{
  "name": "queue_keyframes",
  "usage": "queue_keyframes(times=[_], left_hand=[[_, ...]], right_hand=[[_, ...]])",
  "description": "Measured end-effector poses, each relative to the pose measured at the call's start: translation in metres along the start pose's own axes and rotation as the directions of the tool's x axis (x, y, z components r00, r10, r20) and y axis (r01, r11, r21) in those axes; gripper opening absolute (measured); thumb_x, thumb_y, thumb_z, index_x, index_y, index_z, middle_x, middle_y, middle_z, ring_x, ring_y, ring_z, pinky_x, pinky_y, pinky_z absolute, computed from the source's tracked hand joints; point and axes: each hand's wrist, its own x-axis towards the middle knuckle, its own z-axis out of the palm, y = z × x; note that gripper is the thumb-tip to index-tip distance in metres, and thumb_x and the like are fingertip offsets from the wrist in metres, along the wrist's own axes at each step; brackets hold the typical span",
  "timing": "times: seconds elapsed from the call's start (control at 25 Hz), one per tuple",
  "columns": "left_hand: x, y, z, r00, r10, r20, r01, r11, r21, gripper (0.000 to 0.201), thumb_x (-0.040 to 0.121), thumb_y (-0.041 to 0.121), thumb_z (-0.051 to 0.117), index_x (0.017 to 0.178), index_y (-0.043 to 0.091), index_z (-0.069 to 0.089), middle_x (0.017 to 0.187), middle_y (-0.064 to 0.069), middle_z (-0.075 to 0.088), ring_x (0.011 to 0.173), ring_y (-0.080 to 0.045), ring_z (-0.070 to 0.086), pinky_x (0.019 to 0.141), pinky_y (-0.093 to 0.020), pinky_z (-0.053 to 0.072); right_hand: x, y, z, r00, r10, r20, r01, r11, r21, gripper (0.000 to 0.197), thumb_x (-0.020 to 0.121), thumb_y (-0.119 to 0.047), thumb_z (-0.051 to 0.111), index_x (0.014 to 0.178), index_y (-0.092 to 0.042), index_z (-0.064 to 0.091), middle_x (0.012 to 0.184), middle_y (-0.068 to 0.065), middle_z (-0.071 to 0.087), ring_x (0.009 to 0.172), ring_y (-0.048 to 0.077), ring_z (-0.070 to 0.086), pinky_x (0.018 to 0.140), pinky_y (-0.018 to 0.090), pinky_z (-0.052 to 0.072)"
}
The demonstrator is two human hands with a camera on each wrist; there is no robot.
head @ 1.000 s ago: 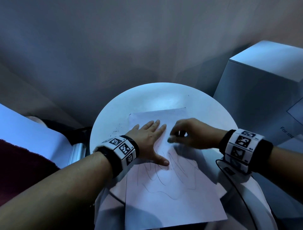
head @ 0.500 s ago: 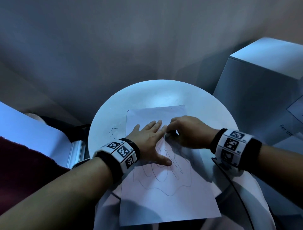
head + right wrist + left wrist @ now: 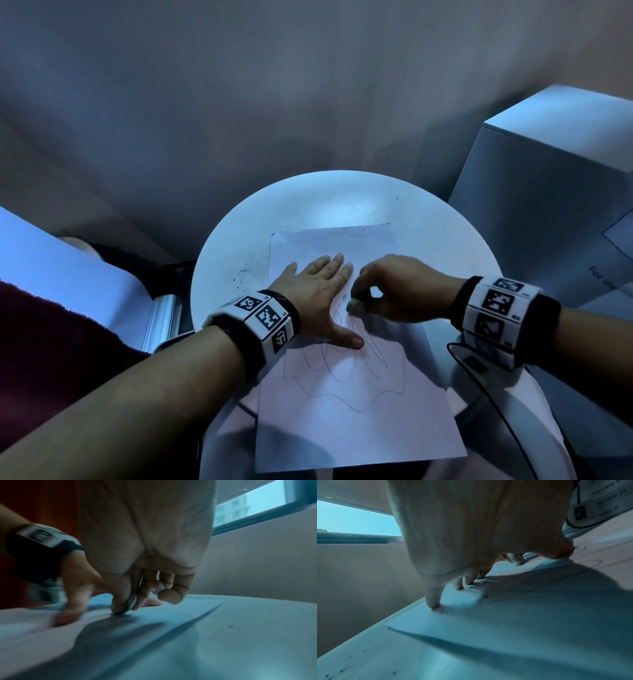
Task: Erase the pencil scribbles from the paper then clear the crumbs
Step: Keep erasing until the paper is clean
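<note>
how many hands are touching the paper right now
2. The left hand lies flat with spread fingers on the paper, holding it down. The right hand, just beside it, pinches a small eraser and presses it onto the sheet near the scribbles.

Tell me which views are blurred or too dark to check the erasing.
Head view: dim and blue, glare on the table, scribbles legible. Right wrist view: motion blur smears the left hand; the eraser is readable. Left wrist view: sharp, but shadow covers much of the paper.
</note>
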Motion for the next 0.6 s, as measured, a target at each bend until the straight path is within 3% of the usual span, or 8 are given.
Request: queue_keyframes(times=[0.16,0.32,0.52,0.6], left_hand=[[0.001,-0.001,0.002,1.000,-0.004,-0.006,0.004,1.000,0.005,0.128,0.066,0.093,0.050,0.159,0.029,-0.012,0.166,0.009,-0.019,0.153,-0.012,-0.014,0.123,-0.052,0.001],[-0.001,0.002,-0.003,1.000,0.011,0.021,-0.011,1.000,-0.001,0.125,0.069,0.089,0.055,0.158,0.033,-0.012,0.167,0.005,-0.020,0.154,-0.016,-0.014,0.122,-0.055,0.002],[0.001,0.004,-0.006,0.999,-0.009,0.034,0.009,1.000,-0.001,0.125,0.068,0.089,0.056,0.158,0.035,-0.012,0.167,0.004,-0.020,0.154,-0.017,-0.014,0.121,-0.057,0.003],[0.001,0.004,-0.006,0.999,-0.010,0.037,0.010,1.000,0.000,0.124,0.069,0.088,0.056,0.158,0.035,-0.012,0.167,0.004,-0.020,0.154,-0.017,-0.014,0.121,-0.057,0.003]], right_hand=[[0.012,0.014,-0.008,0.987,0.084,-0.138,-0.093,0.994,-0.059,0.021,0.089,-0.044,0.062,0.094,-0.028,0.074,0.092,-0.006,0.073,0.086,0.021,0.064,0.074,0.034,0.054],[-0.004,0.005,0.000,0.999,-0.040,0.004,0.040,0.999,-0.022,0.022,0.088,-0.044,0.063,0.086,-0.024,0.072,0.083,-0.008,0.071,0.074,0.015,0.060,0.068,0.031,0.052],[0.004,0.015,-0.008,0.990,0.032,-0.139,-0.044,0.995,-0.086,0.022,0.089,-0.046,0.061,0.089,-0.027,0.073,0.086,-0.006,0.072,0.082,0.020,0.063,0.071,0.033,0.053],[-0.010,0.007,0.001,0.998,-0.030,-0.062,0.026,0.998,-0.062,0.025,0.089,-0.046,0.060,0.087,-0.025,0.073,0.085,-0.007,0.070,0.079,0.016,0.060,0.071,0.032,0.051]])
